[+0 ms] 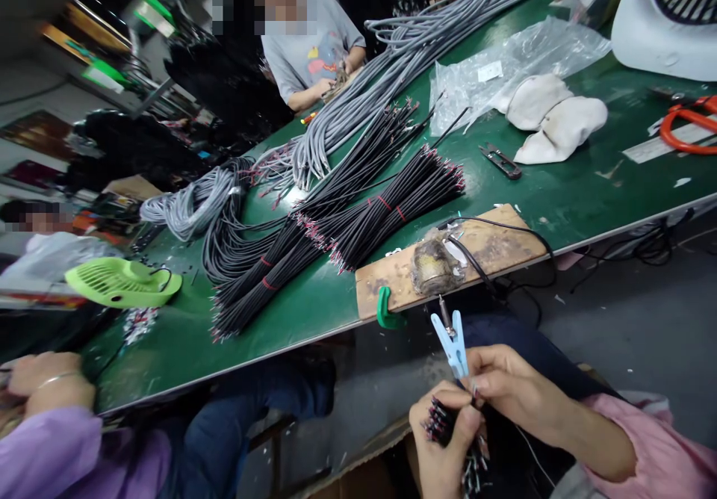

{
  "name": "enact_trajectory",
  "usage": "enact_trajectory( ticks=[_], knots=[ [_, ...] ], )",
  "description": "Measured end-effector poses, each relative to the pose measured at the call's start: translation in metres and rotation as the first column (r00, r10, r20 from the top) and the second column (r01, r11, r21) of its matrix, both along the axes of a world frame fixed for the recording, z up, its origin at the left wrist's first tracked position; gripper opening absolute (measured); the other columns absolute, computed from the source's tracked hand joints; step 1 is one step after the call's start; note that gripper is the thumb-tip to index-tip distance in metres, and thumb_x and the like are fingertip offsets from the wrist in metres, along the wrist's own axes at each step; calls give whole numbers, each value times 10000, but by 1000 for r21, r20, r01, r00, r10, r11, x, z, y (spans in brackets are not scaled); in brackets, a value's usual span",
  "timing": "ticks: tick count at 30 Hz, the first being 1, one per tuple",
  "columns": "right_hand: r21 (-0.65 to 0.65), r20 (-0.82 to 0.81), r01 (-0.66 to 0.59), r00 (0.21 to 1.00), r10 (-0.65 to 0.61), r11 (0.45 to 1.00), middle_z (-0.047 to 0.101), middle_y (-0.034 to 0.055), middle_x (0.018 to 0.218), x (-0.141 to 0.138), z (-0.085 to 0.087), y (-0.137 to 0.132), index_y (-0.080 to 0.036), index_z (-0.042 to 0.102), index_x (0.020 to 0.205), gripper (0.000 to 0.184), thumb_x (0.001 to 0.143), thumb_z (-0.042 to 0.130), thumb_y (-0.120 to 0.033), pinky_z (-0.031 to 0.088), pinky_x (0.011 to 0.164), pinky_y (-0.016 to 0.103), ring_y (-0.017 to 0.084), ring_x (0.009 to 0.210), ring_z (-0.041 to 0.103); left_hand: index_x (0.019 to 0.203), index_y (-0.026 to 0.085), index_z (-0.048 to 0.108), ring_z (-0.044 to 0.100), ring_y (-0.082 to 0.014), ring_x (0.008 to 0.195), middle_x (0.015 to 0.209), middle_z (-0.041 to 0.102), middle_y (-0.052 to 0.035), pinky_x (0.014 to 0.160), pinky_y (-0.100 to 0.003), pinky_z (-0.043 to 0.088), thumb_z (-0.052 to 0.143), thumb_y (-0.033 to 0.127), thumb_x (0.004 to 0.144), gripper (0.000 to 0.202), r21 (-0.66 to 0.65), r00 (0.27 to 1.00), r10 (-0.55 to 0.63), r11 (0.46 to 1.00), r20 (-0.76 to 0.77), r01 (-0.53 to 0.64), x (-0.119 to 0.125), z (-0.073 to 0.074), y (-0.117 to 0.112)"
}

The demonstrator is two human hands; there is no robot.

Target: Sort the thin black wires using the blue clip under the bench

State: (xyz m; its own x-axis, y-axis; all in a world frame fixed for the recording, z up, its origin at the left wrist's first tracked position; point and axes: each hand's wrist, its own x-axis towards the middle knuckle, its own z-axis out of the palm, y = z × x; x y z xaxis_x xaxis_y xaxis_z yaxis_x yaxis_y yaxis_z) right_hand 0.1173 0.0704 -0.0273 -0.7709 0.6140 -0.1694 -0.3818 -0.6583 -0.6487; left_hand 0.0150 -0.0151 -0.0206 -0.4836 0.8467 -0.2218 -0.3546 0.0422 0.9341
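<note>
My left hand [445,443] is closed around a short bundle of black wires [440,418] with red and white stripped ends, held below the table edge. My right hand [504,391], in a pink sleeve, pinches the base of a light blue clip [453,342] that sticks up between the two hands. The clip's jaws point at a thin metal tip [444,311] jutting from a wooden board [493,245] clamped to the table edge. Both hands touch at the bundle.
The green table [314,308] holds long bundles of black wires [358,215], grey cables [392,58], plastic bags, white cloths [554,118], a tool [500,160] and a green fan [120,281]. A co-worker's purple sleeve [61,447] is at lower left. Another person sits at the far side.
</note>
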Motion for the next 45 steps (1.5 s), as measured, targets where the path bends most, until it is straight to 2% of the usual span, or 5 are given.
enact_trajectory(
  ticks=[5,27,33,41,45],
  knots=[
    [-3,59,112,992,-111,994,514,-15,610,-13,9,21,-123,625,652,309,773,718,-393,338,580,227,101,589,407,623,225,758,594,-143,543,579,674,-14,561,-241,460,810,300,665,100,50,933,-17,998,-359,38,-11,18,8],
    [-218,-135,65,986,-96,974,573,30,670,-21,5,33,-111,723,808,420,821,648,-523,319,529,215,103,599,430,624,209,755,563,-164,521,525,607,-17,538,-279,412,733,369,737,197,33,884,-71,995,-461,97,-27,21,19],
    [224,173,93,976,-133,970,604,28,733,3,-5,32,-133,680,797,292,826,674,-423,386,631,263,143,687,506,582,188,716,547,-155,471,472,584,-14,483,-263,420,722,406,746,273,-54,910,-104,995,-401,89,-18,18,8],
    [781,255,-47,934,-250,623,666,49,714,7,25,20,-158,679,707,113,808,687,-209,411,748,344,199,754,563,731,152,702,655,-226,675,717,699,-59,635,-305,536,869,425,523,381,-230,907,102,950,-408,-211,-3,2,-1],
    [790,286,-47,910,-300,611,662,42,694,6,25,19,-163,642,681,167,844,607,-161,413,744,341,190,725,571,661,159,659,609,-179,604,620,624,-7,580,-263,511,819,427,608,317,-197,925,20,975,-379,-102,-5,5,4]
  ],
)
